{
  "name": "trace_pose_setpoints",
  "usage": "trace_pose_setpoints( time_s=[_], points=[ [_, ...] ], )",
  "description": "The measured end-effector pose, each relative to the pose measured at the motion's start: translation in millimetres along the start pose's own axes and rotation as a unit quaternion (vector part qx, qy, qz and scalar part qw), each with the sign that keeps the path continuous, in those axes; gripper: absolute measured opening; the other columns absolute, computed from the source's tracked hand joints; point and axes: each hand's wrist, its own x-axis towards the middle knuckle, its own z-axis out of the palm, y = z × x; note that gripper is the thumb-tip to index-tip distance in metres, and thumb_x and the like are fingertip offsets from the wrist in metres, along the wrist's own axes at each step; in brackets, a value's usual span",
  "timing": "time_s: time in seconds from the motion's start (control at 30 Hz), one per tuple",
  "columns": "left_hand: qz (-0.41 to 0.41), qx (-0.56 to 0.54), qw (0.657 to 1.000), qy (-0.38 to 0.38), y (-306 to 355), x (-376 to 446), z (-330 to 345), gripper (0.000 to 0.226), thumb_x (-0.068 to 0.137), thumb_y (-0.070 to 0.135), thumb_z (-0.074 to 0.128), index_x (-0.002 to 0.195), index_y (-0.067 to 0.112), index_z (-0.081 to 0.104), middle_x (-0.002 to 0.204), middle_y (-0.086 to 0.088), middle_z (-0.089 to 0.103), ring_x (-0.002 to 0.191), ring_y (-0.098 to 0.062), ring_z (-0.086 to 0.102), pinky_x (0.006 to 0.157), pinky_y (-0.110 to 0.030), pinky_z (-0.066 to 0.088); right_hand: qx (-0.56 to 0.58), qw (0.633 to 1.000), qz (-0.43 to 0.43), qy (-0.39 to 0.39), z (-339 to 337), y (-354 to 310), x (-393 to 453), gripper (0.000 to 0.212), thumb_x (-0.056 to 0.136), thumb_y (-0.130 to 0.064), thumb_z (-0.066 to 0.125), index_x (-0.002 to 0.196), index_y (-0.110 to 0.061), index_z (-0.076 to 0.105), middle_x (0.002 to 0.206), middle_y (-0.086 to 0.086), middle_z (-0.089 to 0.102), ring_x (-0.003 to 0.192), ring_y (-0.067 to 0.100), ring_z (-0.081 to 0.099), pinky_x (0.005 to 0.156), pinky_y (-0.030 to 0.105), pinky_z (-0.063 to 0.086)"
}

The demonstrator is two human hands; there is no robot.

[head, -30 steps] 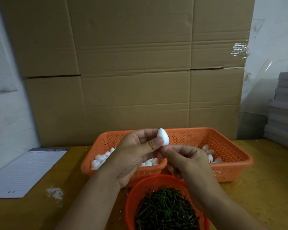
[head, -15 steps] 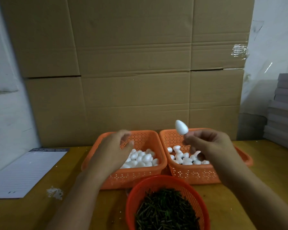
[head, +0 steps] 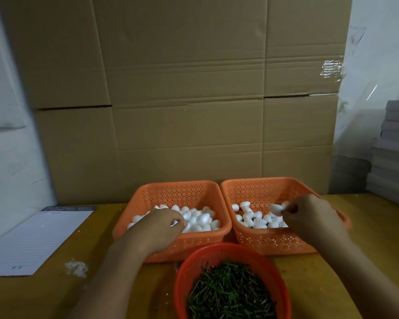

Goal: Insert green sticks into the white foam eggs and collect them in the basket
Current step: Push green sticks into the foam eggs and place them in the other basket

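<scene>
On the wooden tabletop two orange perforated baskets stand side by side, touching, in front of a wall of cardboard boxes. The left basket holds a heap of plain white foam eggs, and the left hand reaches into it from the near rim with its fingers curled down among the eggs; whether it grips one cannot be told. The right hand hangs over the right basket, its thumb and fingertips pinching a foam egg just above the other eggs lying there; the stick in it is hidden by the fingers. Nearest the person, a round red basket is filled with short green sticks. A lined sheet of paper lies at the left, with a small patch of white crumbs near it.
</scene>
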Motion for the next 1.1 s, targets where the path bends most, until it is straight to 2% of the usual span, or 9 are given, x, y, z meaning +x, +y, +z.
trace_pose_setpoints(
  time_s=[0.13,0.23,0.37,0.47,0.63,0.8,0.93,1.03,1.1],
  points=[
    [-0.005,-0.002,1.000,-0.010,3.5,0.6,0.8,0.041,0.105,0.049,0.040,0.070,0.038,0.057,0.106,-0.003,0.066,0.110,-0.019,0.057,0.102,-0.039,0.038,0.102,0.992,-0.047,0.056,0.9,-8.8,-3.5,0.012,0.089,-0.011,0.065,0.078,-0.015,0.069,0.065,-0.010,0.057,0.055,0.005,0.051,0.050,0.022,0.033],
    [-0.015,-0.024,0.999,-0.024,2.1,1.3,2.6,0.052,0.103,0.055,0.037,0.072,0.023,0.062,0.081,0.007,0.063,0.088,-0.008,0.059,0.084,-0.028,0.042,0.171,0.979,-0.093,0.068,-7.9,-20.1,-7.9,0.017,0.091,-0.011,0.063,0.105,-0.013,0.073,0.082,-0.014,0.062,0.071,0.000,0.059,0.060,0.019,0.044],
    [-0.023,-0.030,0.999,-0.037,0.6,3.0,5.5,0.058,0.102,0.059,0.033,0.066,0.019,0.056,0.093,0.005,0.063,0.093,-0.009,0.056,0.089,-0.027,0.038,0.177,0.966,-0.154,-0.110,-16.7,-37.6,-21.1,0.011,0.095,-0.024,0.062,0.097,-0.029,0.072,0.077,-0.011,0.070,0.075,0.016,0.068,0.061,0.039,0.055],
    [-0.022,-0.032,0.999,-0.023,-0.3,3.4,5.8,0.059,0.102,0.058,0.037,0.059,0.019,0.050,0.075,0.010,0.056,0.078,-0.005,0.053,0.076,-0.022,0.035,0.143,0.942,-0.235,-0.194,-15.3,-49.1,-34.9,0.010,0.094,-0.027,0.065,0.088,-0.031,0.071,0.068,-0.025,0.066,0.060,-0.005,0.059,0.054,0.011,0.040],
    [-0.013,-0.038,0.999,-0.005,-0.4,3.2,5.9,0.058,0.102,0.054,0.042,0.058,0.017,0.045,0.057,0.007,0.046,0.062,-0.007,0.049,0.065,-0.023,0.035,0.096,0.879,-0.330,-0.332,-5.3,-61.1,-52.6,0.018,0.095,-0.031,0.063,0.110,-0.028,0.072,0.094,-0.016,0.070,0.081,-0.003,0.064,0.069,0.014,0.048],
    [0.001,-0.033,0.999,0.017,-1.2,3.8,5.2,0.049,0.102,0.049,0.045,0.063,0.024,0.059,0.074,0.007,0.062,0.083,-0.007,0.059,0.085,-0.031,0.039,0.001,0.855,-0.348,-0.384,13.3,-60.8,-62.8,0.039,0.091,-0.047,0.063,0.128,-0.033,0.061,0.109,-0.016,0.064,0.095,0.000,0.060,0.079,0.018,0.047],
    [0.023,-0.047,0.997,0.055,-3.4,5.3,5.7,0.026,0.098,0.041,0.057,0.081,0.031,0.073,0.086,0.021,0.062,0.089,0.001,0.053,0.093,-0.032,0.037,0.001,0.858,-0.355,-0.370,20.1,-59.9,-64.0,0.037,0.090,-0.043,0.065,0.126,-0.034,0.062,0.112,-0.015,0.065,0.096,0.001,0.059,0.077,0.015,0.045],
    [0.034,-0.104,0.991,0.082,-6.6,7.4,6.6,0.005,0.091,0.038,0.069,0.094,0.035,0.073,0.104,0.021,0.065,0.095,0.003,0.060,0.080,-0.017,0.044,0.000,0.861,-0.353,-0.367,23.6,-59.4,-64.0,0.034,0.089,-0.041,0.065,0.122,-0.034,0.063,0.111,-0.014,0.065,0.095,0.002,0.059,0.076,0.016,0.046],
    [0.034,-0.119,0.988,0.098,-8.2,9.0,8.0,0.011,0.088,0.034,0.074,0.098,0.036,0.071,0.107,0.022,0.064,0.091,0.005,0.062,0.072,-0.009,0.040,-0.001,0.860,-0.350,-0.371,24.5,-59.4,-63.9,0.032,0.090,-0.041,0.065,0.121,-0.034,0.063,0.111,-0.015,0.065,0.095,0.002,0.059,0.078,0.018,0.047]
  ],
)
